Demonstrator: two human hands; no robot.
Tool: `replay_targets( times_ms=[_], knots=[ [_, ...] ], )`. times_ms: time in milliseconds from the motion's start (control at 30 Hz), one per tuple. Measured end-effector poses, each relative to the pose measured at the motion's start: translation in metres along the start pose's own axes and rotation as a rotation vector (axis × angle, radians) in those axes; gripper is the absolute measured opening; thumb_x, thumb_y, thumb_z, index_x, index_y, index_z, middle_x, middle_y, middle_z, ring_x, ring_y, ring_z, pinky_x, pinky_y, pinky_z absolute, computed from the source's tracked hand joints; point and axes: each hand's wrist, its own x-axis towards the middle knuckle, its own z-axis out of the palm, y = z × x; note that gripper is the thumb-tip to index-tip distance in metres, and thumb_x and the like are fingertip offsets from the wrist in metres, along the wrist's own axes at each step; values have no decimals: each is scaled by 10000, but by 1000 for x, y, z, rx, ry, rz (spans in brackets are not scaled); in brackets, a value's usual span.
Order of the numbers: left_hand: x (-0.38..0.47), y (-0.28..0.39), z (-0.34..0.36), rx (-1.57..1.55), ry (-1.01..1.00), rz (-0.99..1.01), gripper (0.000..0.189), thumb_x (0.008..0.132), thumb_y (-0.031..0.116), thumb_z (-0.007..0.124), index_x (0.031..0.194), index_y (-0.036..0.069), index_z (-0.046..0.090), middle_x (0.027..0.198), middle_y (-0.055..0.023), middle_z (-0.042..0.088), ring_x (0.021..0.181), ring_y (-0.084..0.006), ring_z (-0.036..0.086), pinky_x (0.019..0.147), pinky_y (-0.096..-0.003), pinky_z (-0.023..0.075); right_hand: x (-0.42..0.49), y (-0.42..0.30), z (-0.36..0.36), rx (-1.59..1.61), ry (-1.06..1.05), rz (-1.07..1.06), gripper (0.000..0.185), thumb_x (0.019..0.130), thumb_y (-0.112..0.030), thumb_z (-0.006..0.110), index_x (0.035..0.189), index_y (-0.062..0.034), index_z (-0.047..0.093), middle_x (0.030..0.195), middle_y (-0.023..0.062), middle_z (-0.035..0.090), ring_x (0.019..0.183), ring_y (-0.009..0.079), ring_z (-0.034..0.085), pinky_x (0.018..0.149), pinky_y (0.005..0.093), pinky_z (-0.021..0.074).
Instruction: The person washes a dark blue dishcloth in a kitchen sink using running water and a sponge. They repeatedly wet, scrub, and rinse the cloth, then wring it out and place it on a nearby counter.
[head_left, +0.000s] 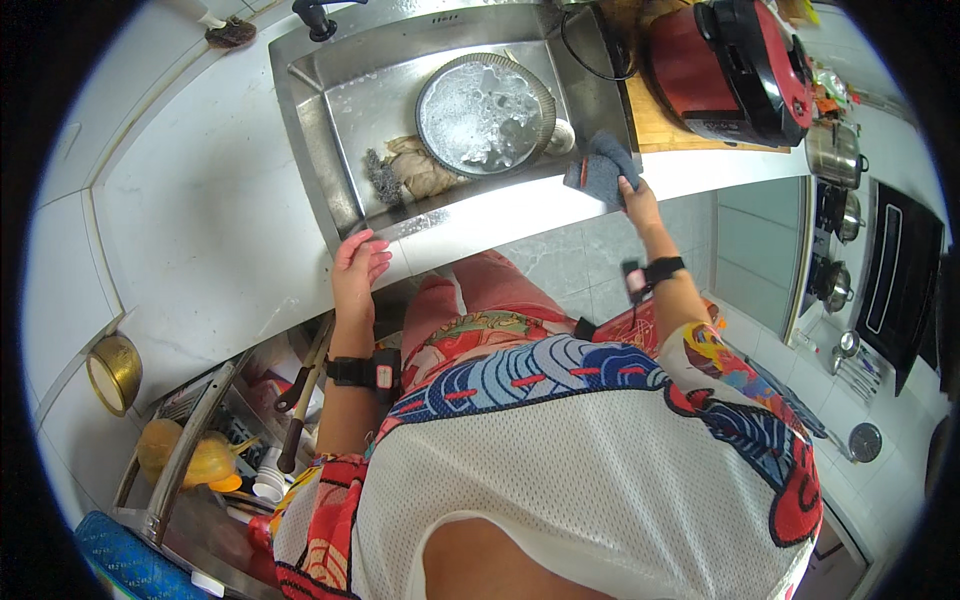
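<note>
My right hand grips a grey-blue cloth over the right front corner of the steel sink. At the sink's left front corner is my left hand, fingers apart and slightly curled, holding nothing. A round ribbed basin with sudsy water stands in the sink. Left of its front edge lie a crumpled brown cloth and a dark scouring pad. The drain fitting shows beside the basin's right side.
Behind the sink rises a black faucet. A red and black electric cooker stands on a wooden board at the right. White countertop extends left, with a gold bowl near its far end. An open rack holding squash is below left.
</note>
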Motion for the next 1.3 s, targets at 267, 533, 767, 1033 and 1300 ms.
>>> replay_targets(
  times_ms=[267, 533, 767, 1033, 1300],
  knots=[
    [-11, -2, -13, 5, 6, 33, 244, 934, 151, 489, 1148, 52, 551, 975, -93, 652, 818, -154, 627, 740, -269, 505, 3, -51, -76, 807, 1, -440, 286, 907, -367, 587, 924, -86, 534, 754, 0, 549, 591, 72, 465, 497, 209, 353],
    [-20, 1, -15, 5, -52, 50, 240, 933, 140, 480, 1141, 42, 552, 964, -107, 650, 807, -162, 626, 721, -264, 507, -31, 8, 8, 190, 22, 10, 481, 861, -446, 599, 908, 32, 613, 607, 106, 577, 559, 176, 558, 516, 317, 434],
    [-29, -1, -27, 30, -30, 48, 237, 934, 142, 476, 1141, 54, 551, 959, -98, 648, 812, -166, 623, 720, -269, 503, -9, -32, -71, 789, 102, -404, 369, 892, -423, 585, 889, -56, 540, 610, -24, 451, 481, 74, 381, 451, 219, 326],
    [-40, -3, -20, 22, -94, 69, 245, 936, 145, 473, 1153, 51, 537, 977, -107, 642, 812, -169, 620, 721, -268, 503, -40, -8, -21, 689, -69, -178, 478, 910, -395, 532, 1116, 36, 545, 708, 32, 555, 611, 143, 514, 578, 290, 431],
    [-46, -6, -30, 23, -59, 91, 243, 934, 146, 468, 1148, 56, 539, 983, -107, 643, 809, -168, 619, 730, -271, 499, -10, -46, -71, 1180, -176, -462, 341, 878, -396, 604, 733, -113, 484, 544, -22, 428, 428, 79, 371, 400, 236, 273]
  ],
)
